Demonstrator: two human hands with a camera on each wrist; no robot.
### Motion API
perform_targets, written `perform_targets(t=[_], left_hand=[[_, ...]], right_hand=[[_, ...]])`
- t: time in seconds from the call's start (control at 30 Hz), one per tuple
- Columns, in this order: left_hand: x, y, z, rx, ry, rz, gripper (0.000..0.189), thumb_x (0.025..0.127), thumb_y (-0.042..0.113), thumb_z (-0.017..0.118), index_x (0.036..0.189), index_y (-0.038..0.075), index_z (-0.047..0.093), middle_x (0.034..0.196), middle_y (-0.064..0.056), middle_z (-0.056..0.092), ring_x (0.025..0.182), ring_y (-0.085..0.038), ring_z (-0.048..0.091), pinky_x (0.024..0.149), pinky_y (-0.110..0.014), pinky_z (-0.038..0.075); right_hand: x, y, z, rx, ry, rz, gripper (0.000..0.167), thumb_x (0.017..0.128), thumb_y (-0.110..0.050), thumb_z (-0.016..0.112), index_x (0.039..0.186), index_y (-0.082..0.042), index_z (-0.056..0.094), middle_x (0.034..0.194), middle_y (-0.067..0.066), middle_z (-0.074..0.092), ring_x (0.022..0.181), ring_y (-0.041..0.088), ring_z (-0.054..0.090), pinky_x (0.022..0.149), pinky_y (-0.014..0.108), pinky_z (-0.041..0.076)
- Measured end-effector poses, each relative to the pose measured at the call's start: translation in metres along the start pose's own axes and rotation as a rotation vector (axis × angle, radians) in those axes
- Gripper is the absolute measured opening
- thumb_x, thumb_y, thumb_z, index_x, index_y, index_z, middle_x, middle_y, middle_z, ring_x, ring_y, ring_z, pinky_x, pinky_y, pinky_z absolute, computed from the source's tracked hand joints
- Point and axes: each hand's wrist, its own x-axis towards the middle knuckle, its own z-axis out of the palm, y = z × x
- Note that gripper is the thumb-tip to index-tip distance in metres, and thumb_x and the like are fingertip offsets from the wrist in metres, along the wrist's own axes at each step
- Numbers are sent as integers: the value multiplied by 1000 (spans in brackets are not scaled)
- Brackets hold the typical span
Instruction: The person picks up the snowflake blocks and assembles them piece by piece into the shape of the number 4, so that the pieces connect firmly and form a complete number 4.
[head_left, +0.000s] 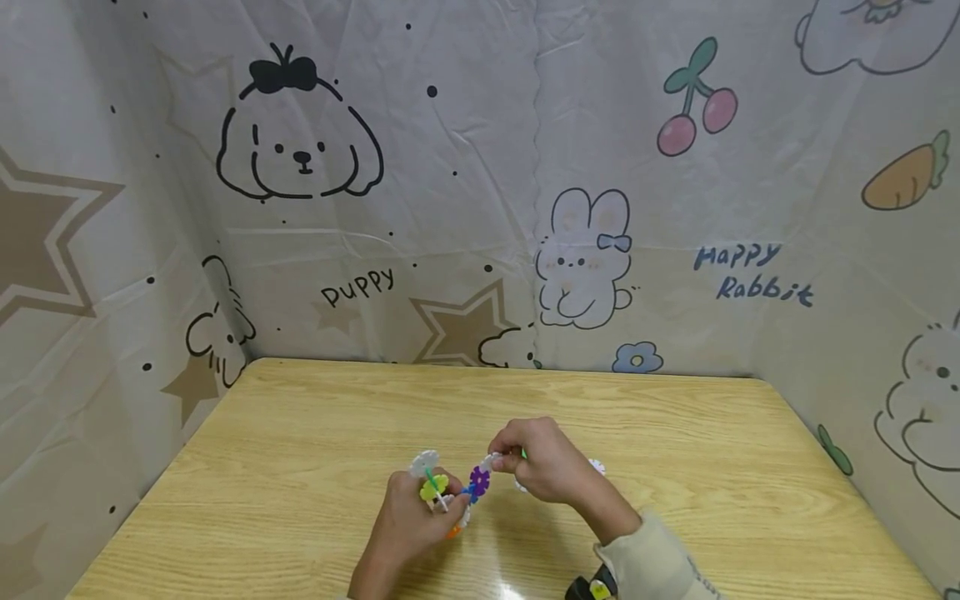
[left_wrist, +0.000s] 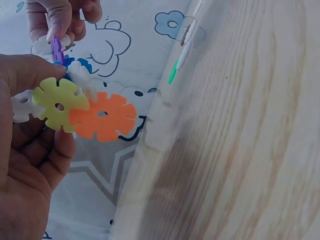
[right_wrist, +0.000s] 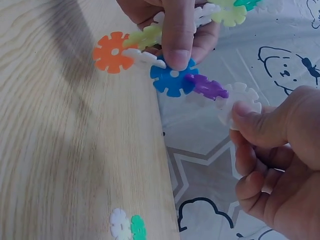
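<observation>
A chain of notched plastic snowflake discs runs between the two hands, above the table. My left hand (head_left: 405,515) grips it, thumb pressed on the blue disc (right_wrist: 173,82). Around that hand are an orange disc (left_wrist: 104,117), a yellow-green disc (left_wrist: 57,102) and several white and green ones, partly covered by fingers. A purple disc (right_wrist: 207,87) slots into the blue one. With thumb and finger, my right hand (head_left: 547,462) pinches a white disc (right_wrist: 241,102) at the purple disc's far edge; whether the two are fully slotted I cannot tell.
Loose on the wooden table (head_left: 300,433), beyond the right hand, lie a white disc (right_wrist: 119,223) and a green disc (right_wrist: 138,228). A black object (head_left: 579,588) shows beside the right sleeve. Cartoon-printed cloth (head_left: 465,208) hangs behind and at both sides.
</observation>
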Motion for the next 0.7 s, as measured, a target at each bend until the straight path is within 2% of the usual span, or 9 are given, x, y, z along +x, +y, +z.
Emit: perform_targets(t=[0.1, 0.27, 0.37, 0.47, 0.6, 0.7], left_hand=[[0, 0, 1, 16, 11, 12, 24, 67, -13, 79, 79, 6, 69, 70, 1, 69, 61, -4, 63, 56, -20, 52], [-1, 1, 2, 35, 2, 26, 26, 65, -15, 78, 79, 5, 69, 70, 1, 70, 62, -4, 64, 58, -19, 53], [0, 2, 3, 38, -15, 9, 26, 66, -15, 78, 79, 5, 68, 71, 0, 70, 62, -5, 64, 58, -19, 53], [0, 3, 3, 28, -31, -46, 24, 68, -14, 78, 78, 6, 69, 71, 1, 70, 63, -5, 65, 58, -21, 54], [0, 4, 2, -4, -64, -157, 22, 72, -10, 79, 78, 9, 69, 73, 4, 70, 65, -6, 65, 62, -25, 55], [0, 4, 1, -28, -82, -194, 22, 73, -8, 80, 79, 10, 70, 74, 3, 70, 66, -7, 65, 64, -27, 56]], right_hand=[[-1, 0, 1, 0, 9, -4, 7, 85, 2, 75, 84, -6, 75, 78, -4, 65, 64, 4, 53, 56, 24, 49], [-1, -1, 1, -14, -1, -14, 8, 84, 4, 74, 85, -4, 76, 80, 0, 69, 67, 6, 58, 58, 23, 50], [-1, -1, 1, -50, -8, -37, 8, 84, 4, 74, 84, -3, 76, 79, 0, 69, 69, 6, 60, 60, 23, 50], [0, -1, 0, -79, -18, -51, 7, 84, 3, 75, 84, -4, 76, 78, -1, 68, 67, 6, 59, 60, 22, 49], [1, -1, -1, -78, -53, -24, 9, 86, 1, 73, 83, -6, 73, 75, -5, 63, 64, 5, 52, 56, 22, 47], [1, -2, -1, -61, -80, -2, 11, 88, 0, 72, 83, -9, 71, 74, -7, 58, 64, 5, 49, 56, 23, 46]])
